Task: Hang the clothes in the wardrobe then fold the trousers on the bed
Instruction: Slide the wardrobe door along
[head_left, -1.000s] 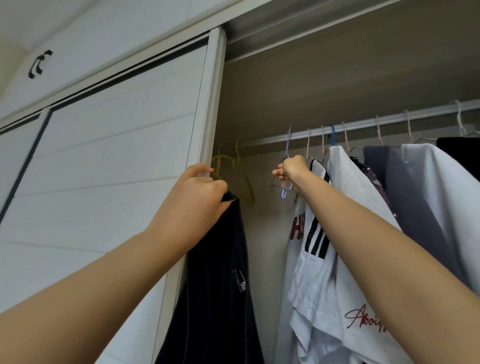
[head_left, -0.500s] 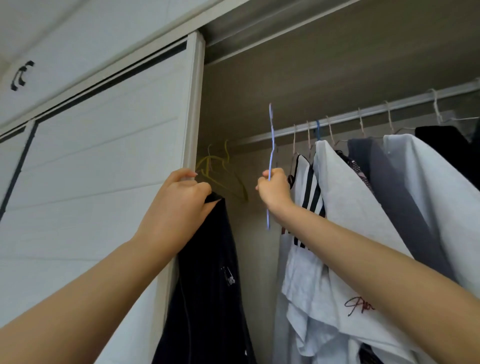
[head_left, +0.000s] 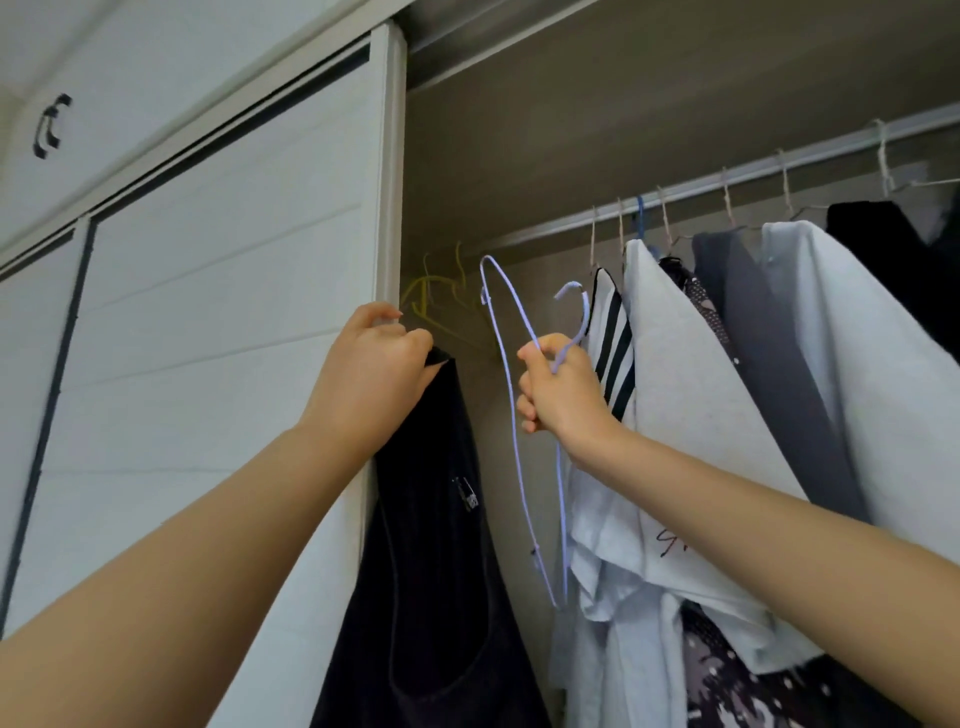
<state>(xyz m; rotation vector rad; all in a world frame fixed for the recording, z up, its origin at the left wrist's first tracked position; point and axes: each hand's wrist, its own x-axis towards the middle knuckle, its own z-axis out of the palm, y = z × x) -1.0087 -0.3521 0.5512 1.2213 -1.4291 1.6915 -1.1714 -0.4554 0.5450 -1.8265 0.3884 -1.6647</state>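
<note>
1. Head view: the dark garment (head_left: 431, 571), the piece to be hung, is held up at the wardrobe's left end, just beside the edge of the sliding door (head_left: 234, 312). It drapes straight down from the left hand (head_left: 371, 376), as it did a second ago.
2. What changed is the lilac wire hanger (head_left: 571, 287). A second ago it was hooked on the rail (head_left: 727, 179). Now it is off the rail and lower, turned so that its long loop shows in the gap between the two hands.
3. This suggests the task is at the stage of fetching a hanger. Next would likely be threading it into the garment's top and hooking it back on the rail (nothing is threaded yet). The trousers and the bed are not in view.
4. The left hand's fingers are curled tight round the bunched top edge of the garment, with the arm stretched up and forward.
5. The right hand (head_left: 558, 387) is closed round the hanger just below its hook, wrist raised. It sits just beside the striped top (head_left: 615, 338).
6. Behind the hands, yellow hangers (head_left: 441, 301) hang bare. To the right, a white shirt (head_left: 691, 389) and other clothes fill the rail.
</note>
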